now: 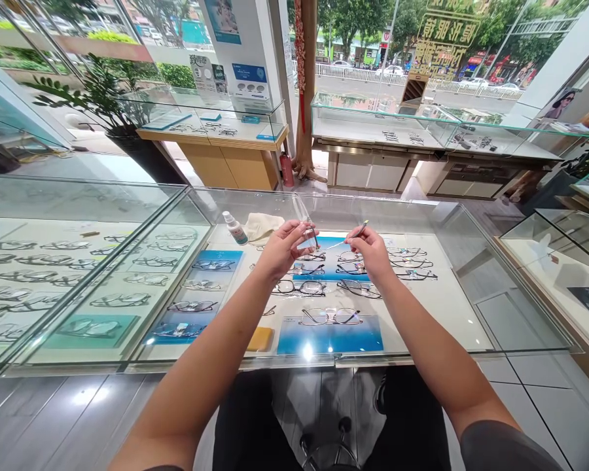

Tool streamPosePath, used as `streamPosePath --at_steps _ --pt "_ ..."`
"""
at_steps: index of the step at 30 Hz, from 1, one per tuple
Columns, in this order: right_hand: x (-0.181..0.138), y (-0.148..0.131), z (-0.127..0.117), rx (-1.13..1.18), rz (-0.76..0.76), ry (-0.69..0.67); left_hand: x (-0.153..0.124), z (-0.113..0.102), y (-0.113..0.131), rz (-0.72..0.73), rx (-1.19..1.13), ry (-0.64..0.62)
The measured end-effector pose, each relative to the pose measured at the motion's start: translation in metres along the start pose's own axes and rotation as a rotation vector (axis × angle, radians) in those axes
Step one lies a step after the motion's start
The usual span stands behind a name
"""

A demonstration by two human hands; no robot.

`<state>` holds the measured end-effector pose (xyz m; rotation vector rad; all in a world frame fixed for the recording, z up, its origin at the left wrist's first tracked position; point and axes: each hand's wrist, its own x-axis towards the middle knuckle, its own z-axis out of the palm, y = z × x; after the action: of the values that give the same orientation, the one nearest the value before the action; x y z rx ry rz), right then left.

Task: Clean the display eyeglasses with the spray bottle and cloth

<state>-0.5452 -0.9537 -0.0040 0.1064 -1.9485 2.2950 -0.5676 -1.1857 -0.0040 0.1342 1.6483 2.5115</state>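
Note:
My left hand [282, 248] is closed on a pair of thin-framed glasses [308, 226], held up above the glass display counter [471, 288]. My right hand [370, 252] pinches a slim screwdriver-like tool [346, 241] whose tip points left toward the glasses' frame. The two hands are close together over the middle of the counter. Rows of glasses [330, 316] lie on white and blue trays under the glass below them.
A small spray bottle [235, 227] and a pale folded cloth [262, 226] sit on the counter at the far left of my hands. A yellow pad [260, 338] lies near the front edge. More glass cases stand left, right and behind; a potted plant [103, 91] is at the back left.

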Motion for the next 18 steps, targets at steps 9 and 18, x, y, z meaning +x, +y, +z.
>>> streamPosePath --at_steps 9,18 --pt "-0.003 0.001 -0.003 -0.138 0.177 -0.040 0.002 -0.004 0.000 0.160 0.082 0.078" --pt "-0.030 0.000 0.017 -0.155 -0.051 -0.521 -0.007 0.009 -0.006 0.227 0.246 0.033"
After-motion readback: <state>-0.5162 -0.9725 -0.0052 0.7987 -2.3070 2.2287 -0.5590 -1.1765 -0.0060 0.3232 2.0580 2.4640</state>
